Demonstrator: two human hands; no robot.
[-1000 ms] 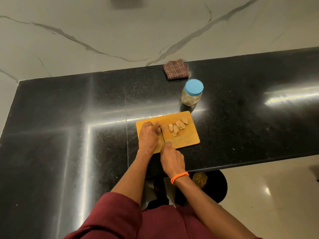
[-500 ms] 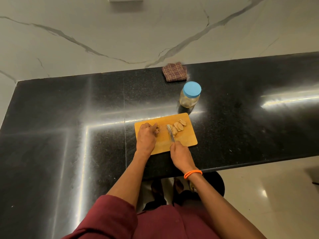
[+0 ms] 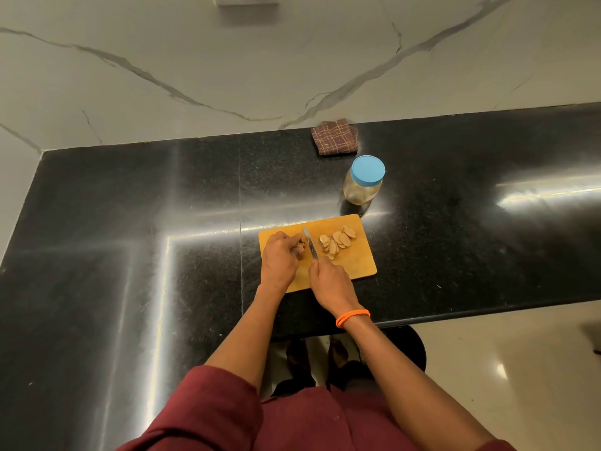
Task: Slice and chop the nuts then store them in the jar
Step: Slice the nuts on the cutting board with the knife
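Observation:
A wooden cutting board [image 3: 359,262] lies on the black counter. On its left half my left hand [image 3: 279,258] pinches a nut [image 3: 300,246] with curled fingers. My right hand [image 3: 330,283] grips a knife [image 3: 309,243] by the handle, and the blade stands right beside the held nut. Several pale nut slices [image 3: 338,240] lie in a loose row on the board's right half. A clear jar with a blue lid [image 3: 366,179] stands closed behind the board.
A folded brown checked cloth [image 3: 335,137] lies at the back of the black counter [image 3: 130,255] against the marble wall. The counter's front edge runs just below my right wrist. A dark round stool [image 3: 409,348] is on the floor under it.
My right hand has brought the knife back left from the pile of slices to the nut under my left fingers. My left hand has stayed put.

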